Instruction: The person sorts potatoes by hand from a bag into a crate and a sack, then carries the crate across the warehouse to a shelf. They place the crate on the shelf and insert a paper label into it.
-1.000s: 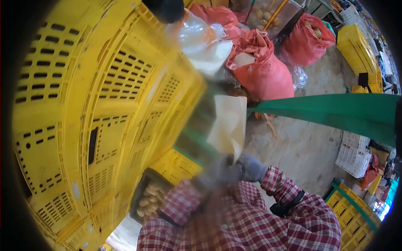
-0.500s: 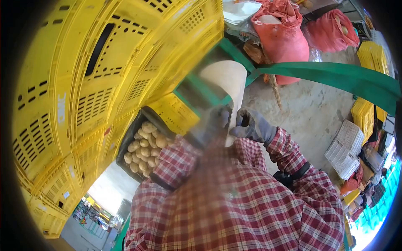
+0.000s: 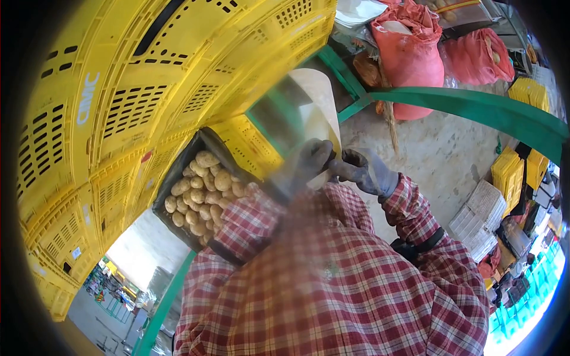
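Note:
A pale, thin sheet (image 3: 320, 98) rises in a curve from between my two gloved hands, in front of my chest. My left hand (image 3: 306, 163), in a grey glove and partly blurred, has its fingers closed at the sheet's lower edge. Just to its right, my right hand (image 3: 367, 171) pinches the near end of the same sheet with thumb and bent fingers. The fingertips of both hands almost meet there. Left of my left sleeve, a dark-lined crate (image 3: 159, 204) holds many potatoes (image 3: 199, 193).
Stacked yellow crates (image 3: 119, 113) form a wall on the left. A green metal frame (image 3: 463, 101) curves across the upper right. Behind it sit red sacks (image 3: 409, 59) on the concrete floor (image 3: 409, 148). White trays (image 3: 475, 219) and more yellow crates (image 3: 507, 178) stand at right.
The camera view has shifted a little, moving the potatoes left and the sacks right. My hands have come closer together on the sheet, which looks narrower and turned.

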Action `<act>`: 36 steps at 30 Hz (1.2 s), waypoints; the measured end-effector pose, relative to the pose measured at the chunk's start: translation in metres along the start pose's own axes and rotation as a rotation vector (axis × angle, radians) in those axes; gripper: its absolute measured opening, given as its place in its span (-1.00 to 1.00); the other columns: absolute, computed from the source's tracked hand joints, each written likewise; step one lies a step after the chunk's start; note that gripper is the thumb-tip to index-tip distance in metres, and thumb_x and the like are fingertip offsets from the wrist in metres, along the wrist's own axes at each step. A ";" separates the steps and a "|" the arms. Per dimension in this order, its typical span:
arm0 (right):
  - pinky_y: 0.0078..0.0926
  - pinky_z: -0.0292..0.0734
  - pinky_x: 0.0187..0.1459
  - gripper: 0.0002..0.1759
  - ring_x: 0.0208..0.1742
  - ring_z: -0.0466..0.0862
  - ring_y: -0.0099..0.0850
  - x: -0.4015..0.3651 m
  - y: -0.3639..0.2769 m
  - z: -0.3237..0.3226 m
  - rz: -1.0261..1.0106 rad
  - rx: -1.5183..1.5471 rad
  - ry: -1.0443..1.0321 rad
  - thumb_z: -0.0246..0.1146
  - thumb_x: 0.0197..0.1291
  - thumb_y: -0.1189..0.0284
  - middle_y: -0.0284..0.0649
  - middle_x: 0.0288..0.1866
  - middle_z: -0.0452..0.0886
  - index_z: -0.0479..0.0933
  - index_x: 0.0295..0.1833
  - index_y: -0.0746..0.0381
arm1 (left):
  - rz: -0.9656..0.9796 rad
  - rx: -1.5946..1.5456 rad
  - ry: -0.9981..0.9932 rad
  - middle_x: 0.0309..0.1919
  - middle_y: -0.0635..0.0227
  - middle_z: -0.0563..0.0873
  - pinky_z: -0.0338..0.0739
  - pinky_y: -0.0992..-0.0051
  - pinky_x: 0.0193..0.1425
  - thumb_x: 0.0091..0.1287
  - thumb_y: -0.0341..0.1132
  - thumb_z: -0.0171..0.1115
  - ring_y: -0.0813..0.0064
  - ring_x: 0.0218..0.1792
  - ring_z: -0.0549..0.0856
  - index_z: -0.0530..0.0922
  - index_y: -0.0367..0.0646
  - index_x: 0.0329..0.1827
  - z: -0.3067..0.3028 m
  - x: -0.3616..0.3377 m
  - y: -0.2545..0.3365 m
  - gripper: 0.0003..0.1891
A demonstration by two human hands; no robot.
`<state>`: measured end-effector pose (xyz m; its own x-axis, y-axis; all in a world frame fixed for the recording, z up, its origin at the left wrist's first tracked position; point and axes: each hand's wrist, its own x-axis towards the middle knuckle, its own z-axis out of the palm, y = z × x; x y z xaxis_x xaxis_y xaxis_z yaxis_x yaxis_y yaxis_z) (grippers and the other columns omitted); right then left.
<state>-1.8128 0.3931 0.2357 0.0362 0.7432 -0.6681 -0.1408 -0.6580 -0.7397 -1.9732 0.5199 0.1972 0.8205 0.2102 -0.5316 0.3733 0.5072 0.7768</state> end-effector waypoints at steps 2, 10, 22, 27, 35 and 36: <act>-0.50 0.44 -0.30 -0.63 -0.37 0.49 -0.55 -0.004 -0.011 0.002 -0.003 0.041 -0.002 0.28 0.27 0.16 -0.31 -0.41 0.58 0.62 -0.21 0.30 | 0.060 0.198 -0.023 -0.25 0.46 0.59 0.48 0.55 -0.17 0.51 -0.29 0.05 0.63 -0.25 0.55 0.51 -0.18 -0.22 -0.002 -0.003 0.002 -0.83; -0.58 0.48 -0.25 -0.79 -0.31 0.53 -0.61 -0.004 0.003 -0.006 -0.105 0.115 -0.112 0.21 0.39 0.38 -0.35 -0.33 0.60 0.59 -0.09 0.33 | -0.193 0.003 -0.082 -0.39 0.51 0.56 0.42 0.60 -0.34 0.44 -0.36 0.15 0.72 -0.42 0.50 0.55 -0.27 -0.18 0.001 -0.016 0.031 -0.87; -0.53 0.55 -0.13 -0.69 -0.16 0.57 -0.52 0.008 0.007 -0.002 -0.128 0.240 -0.111 0.28 0.32 0.39 -0.27 -0.16 0.58 0.47 0.07 0.32 | -0.024 -0.061 0.041 -0.19 0.44 0.62 0.50 0.65 -0.07 0.41 -0.42 0.16 0.66 -0.17 0.58 0.58 -0.22 -0.09 -0.011 -0.026 -0.003 -0.89; -0.42 0.55 0.05 -0.40 0.12 0.52 -0.37 0.012 0.002 0.015 -0.394 -0.122 0.038 0.42 0.14 0.48 -0.17 0.18 0.40 0.36 0.27 0.25 | 0.049 -0.628 0.135 -0.09 0.38 0.65 0.50 0.60 0.03 0.44 -0.37 0.13 0.61 -0.08 0.60 0.54 -0.23 0.06 -0.018 -0.020 -0.050 -0.79; -0.41 0.60 0.06 -0.31 0.10 0.57 -0.32 0.027 0.001 0.034 -0.492 0.077 0.123 0.51 -0.05 0.54 -0.13 0.18 0.40 0.41 0.24 0.33 | 0.141 0.198 0.151 -0.07 0.37 0.64 0.55 0.57 0.04 0.33 -0.54 0.13 0.48 -0.05 0.64 0.53 -0.20 0.10 -0.029 -0.021 -0.040 -0.72; -0.42 0.60 0.06 -0.32 0.10 0.57 -0.33 0.025 -0.005 0.034 -0.476 0.059 0.117 0.50 -0.04 0.55 -0.14 0.18 0.40 0.41 0.24 0.33 | 0.106 0.098 0.106 -0.04 0.35 0.64 0.56 0.57 0.06 0.35 -0.53 0.12 0.46 -0.04 0.64 0.51 -0.21 0.13 -0.029 -0.015 -0.035 -0.70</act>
<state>-1.8443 0.4193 0.2255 0.2207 0.9388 -0.2645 -0.1377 -0.2385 -0.9613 -2.0114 0.5237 0.1685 0.8091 0.3481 -0.4735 0.3316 0.3948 0.8569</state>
